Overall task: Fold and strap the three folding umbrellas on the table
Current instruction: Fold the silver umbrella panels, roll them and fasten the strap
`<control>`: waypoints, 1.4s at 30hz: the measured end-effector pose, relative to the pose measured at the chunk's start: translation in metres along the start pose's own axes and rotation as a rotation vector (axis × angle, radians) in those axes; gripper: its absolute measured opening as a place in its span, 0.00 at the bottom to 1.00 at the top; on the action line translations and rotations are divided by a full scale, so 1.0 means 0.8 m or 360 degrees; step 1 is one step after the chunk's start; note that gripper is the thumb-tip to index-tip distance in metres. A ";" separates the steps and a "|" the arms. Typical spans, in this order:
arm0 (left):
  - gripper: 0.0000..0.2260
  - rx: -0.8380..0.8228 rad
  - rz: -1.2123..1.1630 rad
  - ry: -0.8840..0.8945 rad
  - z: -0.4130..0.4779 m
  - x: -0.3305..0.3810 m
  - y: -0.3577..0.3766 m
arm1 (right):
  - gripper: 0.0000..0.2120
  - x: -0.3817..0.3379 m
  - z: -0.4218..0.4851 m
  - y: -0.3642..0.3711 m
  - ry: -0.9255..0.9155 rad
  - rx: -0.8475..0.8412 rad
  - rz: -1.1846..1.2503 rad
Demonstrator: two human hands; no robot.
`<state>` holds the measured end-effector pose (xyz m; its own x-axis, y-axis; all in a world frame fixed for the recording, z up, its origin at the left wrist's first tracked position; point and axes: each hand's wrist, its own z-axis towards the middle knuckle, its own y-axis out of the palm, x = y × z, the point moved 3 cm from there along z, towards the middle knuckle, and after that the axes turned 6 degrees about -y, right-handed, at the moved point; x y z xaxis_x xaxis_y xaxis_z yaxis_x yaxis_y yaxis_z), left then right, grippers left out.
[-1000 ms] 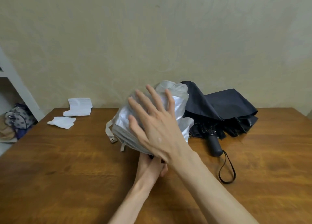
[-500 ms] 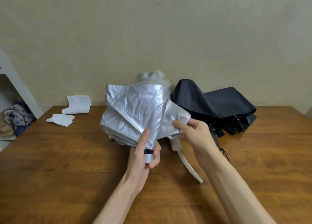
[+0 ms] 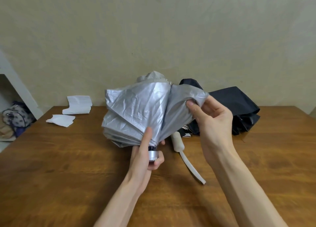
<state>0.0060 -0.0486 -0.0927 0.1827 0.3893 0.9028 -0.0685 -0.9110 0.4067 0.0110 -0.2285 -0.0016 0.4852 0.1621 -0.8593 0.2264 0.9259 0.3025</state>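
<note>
Soft even light, curved wide-angle edges

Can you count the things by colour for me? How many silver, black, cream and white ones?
Silver: 1, the crinkly silver fabric folding umbrella, held up.
Black: 1, the black fabric umbrella heap.
Cream: 1, the cream plastic umbrella handle with strap.
White: 2, the white paper piles.
Total: 5

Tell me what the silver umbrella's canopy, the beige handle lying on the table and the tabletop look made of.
Canopy of the silver umbrella: thin coated fabric, likely polyester, judging by its metallic sheen and sharp crinkles. The beige handle: smooth and matte, probably plastic or rubber, but I can't tell which. The table: wood or wood veneer with a glossy varnish, showing grain and soft reflections.
</note>
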 end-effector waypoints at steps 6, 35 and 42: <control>0.24 0.0072 -0.0018 -0.0031 0.000 0.002 0.002 | 0.12 -0.008 0.003 -0.001 -0.0038 -0.0023 0.0080; 0.28 0.0221 -0.0146 -0.0026 0.001 0.008 -0.002 | 0.15 0.001 -0.001 -0.012 0.0194 0.0052 0.0356; 0.27 0.0209 -0.0138 0.0038 0.000 0.009 -0.004 | 0.19 0.029 -0.013 -0.016 0.0577 -0.0044 0.0088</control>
<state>0.0078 -0.0427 -0.0877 0.1590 0.4691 0.8687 0.0754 -0.8831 0.4631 0.0101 -0.2327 -0.0294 0.1643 0.3179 -0.9338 0.1827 0.9204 0.3455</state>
